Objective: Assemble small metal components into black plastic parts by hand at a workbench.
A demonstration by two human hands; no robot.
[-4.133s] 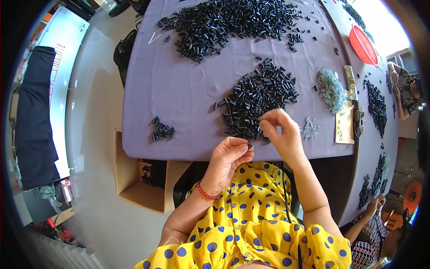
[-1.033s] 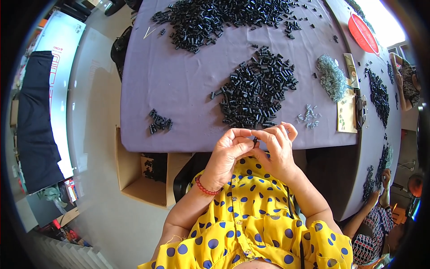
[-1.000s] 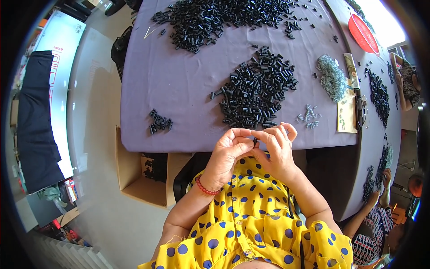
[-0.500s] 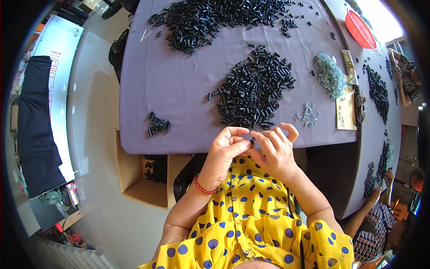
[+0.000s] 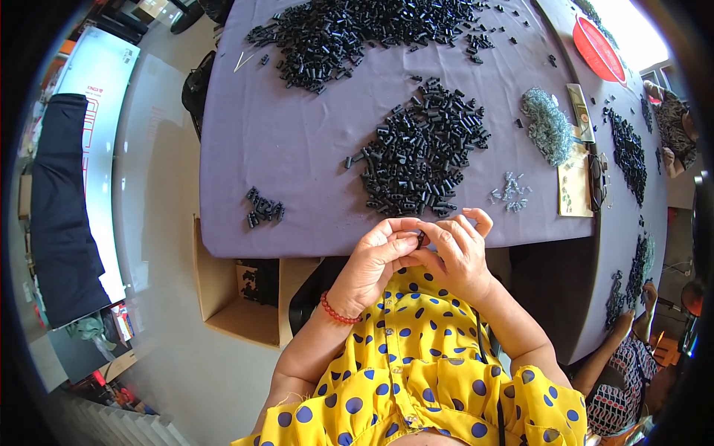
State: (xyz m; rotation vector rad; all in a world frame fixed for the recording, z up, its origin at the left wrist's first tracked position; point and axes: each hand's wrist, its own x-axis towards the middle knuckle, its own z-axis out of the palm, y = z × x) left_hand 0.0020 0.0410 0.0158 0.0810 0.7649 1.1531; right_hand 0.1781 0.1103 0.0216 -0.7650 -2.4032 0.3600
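Note:
My left hand (image 5: pixel 375 259) and my right hand (image 5: pixel 460 251) meet just in front of the table's near edge. Between their thumbs and fingertips they pinch a small black plastic part (image 5: pixel 421 238), mostly covered by the fingers. Beyond my fingertips lies a heap of short black tubular parts (image 5: pixel 420 152) on the purple cloth. A few silvery, spring-like pieces (image 5: pixel 512 192) are scattered to the right of that heap, and a larger tangle of them (image 5: pixel 547 126) sits farther back. To the left is a small group of black parts (image 5: pixel 263 207).
A bigger black heap (image 5: pixel 357 33) spreads along the far side. A notepad (image 5: pixel 574 186) and eyeglasses (image 5: pixel 597 181) lie at the right. A red basket (image 5: pixel 599 48) stands beyond them. Under the table is an open cardboard box (image 5: pixel 236 320). Two other people work along the right side.
Both hands have come slightly closer together and the fingers have shifted round the black part, hiding more of it. The heaps on the table look the same.

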